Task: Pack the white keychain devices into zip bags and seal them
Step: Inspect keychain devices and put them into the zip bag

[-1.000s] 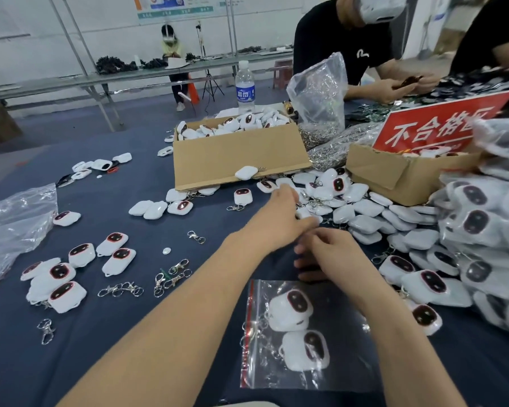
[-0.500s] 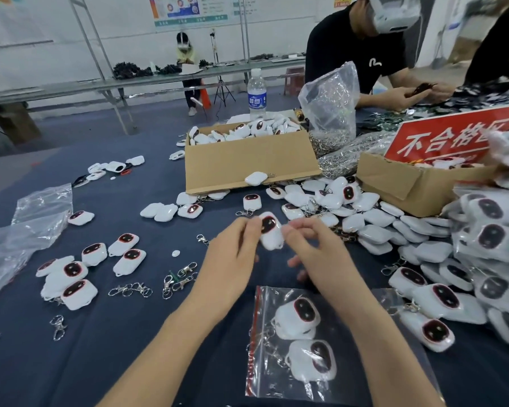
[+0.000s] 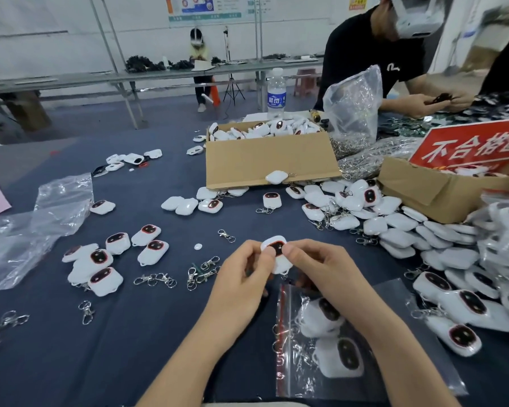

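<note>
Dark blue cloth is covering the surface (image 3: 130, 348), lying smooth under loose devices (image 3: 394, 227) of glossy white plastic and small metal clasps (image 3: 156, 279). Near the front edge, the left hand (image 3: 241, 277) and right hand (image 3: 321, 268) are pinching one rounded white keychain device (image 3: 276, 249) between thumbs and fingers, its dark, red-rimmed oval face turned up. Just below them a clear zip bag (image 3: 280, 342) with a red seal strip is lying flat, holding two more. Behind, an open cardboard box (image 3: 265, 160) is sitting heaped with others.
</note>
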Tool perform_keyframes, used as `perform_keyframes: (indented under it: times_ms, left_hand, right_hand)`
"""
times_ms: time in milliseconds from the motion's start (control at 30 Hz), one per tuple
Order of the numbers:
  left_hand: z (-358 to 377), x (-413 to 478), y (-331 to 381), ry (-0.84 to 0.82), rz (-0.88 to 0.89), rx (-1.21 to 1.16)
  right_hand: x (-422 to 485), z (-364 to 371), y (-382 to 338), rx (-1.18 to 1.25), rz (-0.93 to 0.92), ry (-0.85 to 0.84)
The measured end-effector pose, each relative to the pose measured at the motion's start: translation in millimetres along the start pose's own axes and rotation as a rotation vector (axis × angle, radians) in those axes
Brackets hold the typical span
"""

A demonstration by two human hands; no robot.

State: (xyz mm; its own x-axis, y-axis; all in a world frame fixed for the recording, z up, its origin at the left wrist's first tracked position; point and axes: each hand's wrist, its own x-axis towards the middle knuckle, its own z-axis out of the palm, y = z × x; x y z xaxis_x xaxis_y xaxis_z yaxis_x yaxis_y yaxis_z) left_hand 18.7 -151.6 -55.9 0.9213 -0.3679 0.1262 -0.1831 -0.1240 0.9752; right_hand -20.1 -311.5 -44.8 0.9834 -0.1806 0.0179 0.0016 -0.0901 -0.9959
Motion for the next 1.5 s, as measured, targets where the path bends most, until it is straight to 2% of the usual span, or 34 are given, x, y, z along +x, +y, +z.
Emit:
perform_keyframes:
  times_ms: [400,733,1233,1500]
  left_hand:
    - [-1.3,3.0,-3.6,-0.041,0.012,-0.030]
    - [-0.2,-0.3,-5.2,-0.059,0.062,0.035]
    - [1.8,0.1,-7.3,-0.050,0.082,0.106]
    - [2.2,0.8,-7.7,-0.052,0.096,0.120]
  right_hand:
    - [1.0,-1.6,1.8,-0.098,-0.042,0.034]
    - [1.4,-0.8,0.4,-0.189,-0.034,0.074]
    - [-3.0,-3.6,5.3,-0.059,-0.086,0.035]
    - [-0.8,-4.3,7.9,-0.068,-0.095,0.039]
